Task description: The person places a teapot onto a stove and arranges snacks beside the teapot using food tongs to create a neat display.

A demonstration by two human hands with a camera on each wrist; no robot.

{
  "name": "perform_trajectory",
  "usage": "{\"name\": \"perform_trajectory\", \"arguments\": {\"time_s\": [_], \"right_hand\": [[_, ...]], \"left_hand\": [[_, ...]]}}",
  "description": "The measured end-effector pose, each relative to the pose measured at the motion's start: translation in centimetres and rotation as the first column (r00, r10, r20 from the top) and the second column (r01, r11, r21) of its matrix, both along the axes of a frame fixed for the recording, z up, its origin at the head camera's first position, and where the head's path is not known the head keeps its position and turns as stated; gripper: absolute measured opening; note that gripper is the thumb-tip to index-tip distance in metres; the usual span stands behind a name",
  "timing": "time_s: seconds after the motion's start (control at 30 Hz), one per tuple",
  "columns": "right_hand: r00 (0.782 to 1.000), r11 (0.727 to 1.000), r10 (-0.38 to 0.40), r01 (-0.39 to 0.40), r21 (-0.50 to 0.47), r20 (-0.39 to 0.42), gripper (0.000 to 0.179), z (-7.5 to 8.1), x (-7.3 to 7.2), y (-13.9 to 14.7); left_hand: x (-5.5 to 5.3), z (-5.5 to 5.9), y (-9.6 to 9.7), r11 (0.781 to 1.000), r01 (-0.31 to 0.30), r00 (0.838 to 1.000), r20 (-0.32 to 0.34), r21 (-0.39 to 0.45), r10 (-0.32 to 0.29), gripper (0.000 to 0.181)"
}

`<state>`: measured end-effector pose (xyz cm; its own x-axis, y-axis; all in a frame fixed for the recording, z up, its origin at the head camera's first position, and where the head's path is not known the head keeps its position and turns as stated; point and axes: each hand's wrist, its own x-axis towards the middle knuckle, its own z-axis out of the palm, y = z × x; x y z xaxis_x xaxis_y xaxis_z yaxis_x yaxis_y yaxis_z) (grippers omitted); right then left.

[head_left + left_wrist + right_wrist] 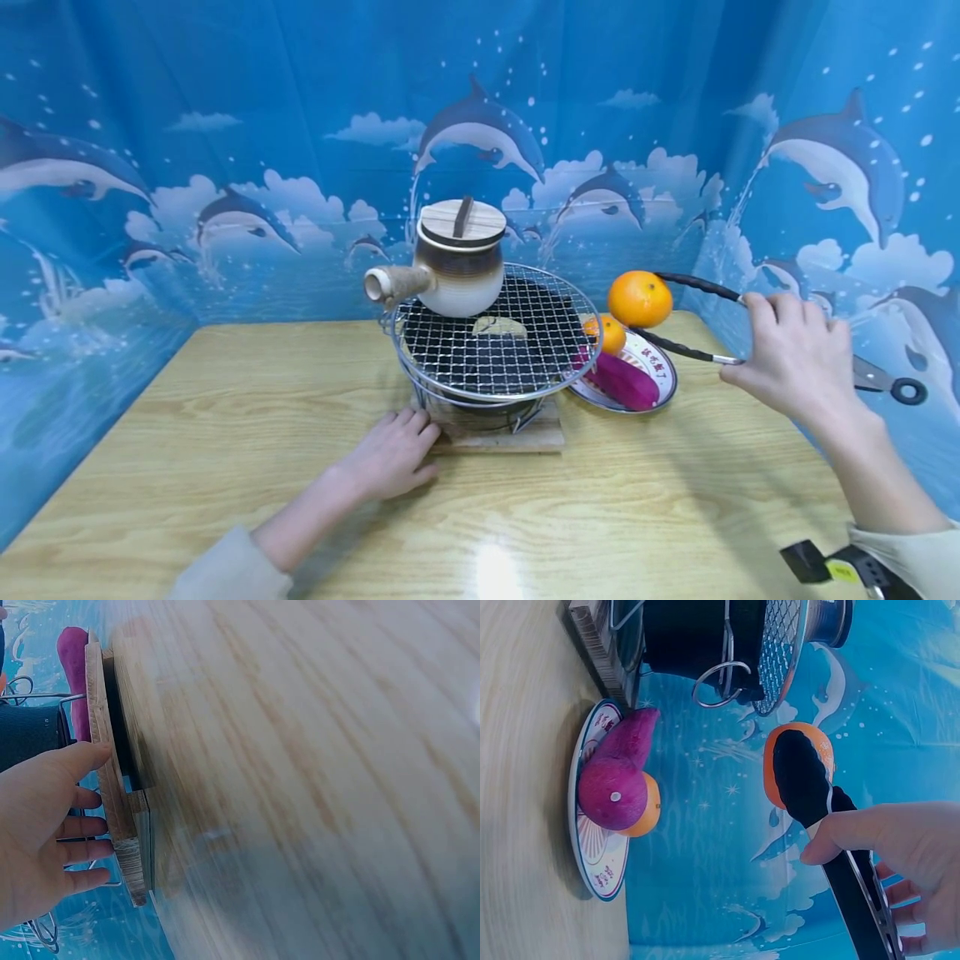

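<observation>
My right hand (pixel 802 354) grips black-and-silver tongs (pixel 697 285) on the right. Between the tong tips an orange (pixel 640 298) hangs in the air, above and beside the plate (pixel 663 392). On that plate lie a second orange (pixel 612 335) and purple sweet potatoes (pixel 628 383). In the right wrist view my thumb presses along one arm of the tongs. My left hand (pixel 393 454) rests at the left end of a wooden board (pixel 540 437) under the grill stove; in the left wrist view its loosely extended fingers and thumb touch the board's edge.
A round wire grill rack (pixel 517 358) tops the black stove, overlapping the plate's left side in the head view. On it stands a brown-and-white pot (pixel 468 287) with a wooden lid, its handle (pixel 397 283) pointing left. A dolphin-print curtain (pixel 300 125) surrounds the wooden table (pixel 247 400).
</observation>
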<state>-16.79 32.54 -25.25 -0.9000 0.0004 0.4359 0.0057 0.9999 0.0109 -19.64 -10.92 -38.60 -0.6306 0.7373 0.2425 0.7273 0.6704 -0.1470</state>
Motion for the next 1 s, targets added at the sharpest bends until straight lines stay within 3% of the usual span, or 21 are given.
{"name": "perform_trajectory", "arguments": {"time_s": [0.7, 1.0], "right_hand": [[1.0, 0.999, 0.026, -0.027, -0.042, -0.018, 0.09, 1.6, 0.6, -1.4], [0.997, 0.997, 0.071, -0.072, -0.022, -0.036, 0.087, 2.3, 0.9, -2.1]], "left_hand": [[0.0, 0.0, -0.2, 1.0, -0.002, 1.0, 0.01, 0.009, 0.002, 0.038], [0.0, 0.0, -0.1, 1.0, 0.006, 1.0, -0.005, 0.012, -0.006, 0.037]]}}
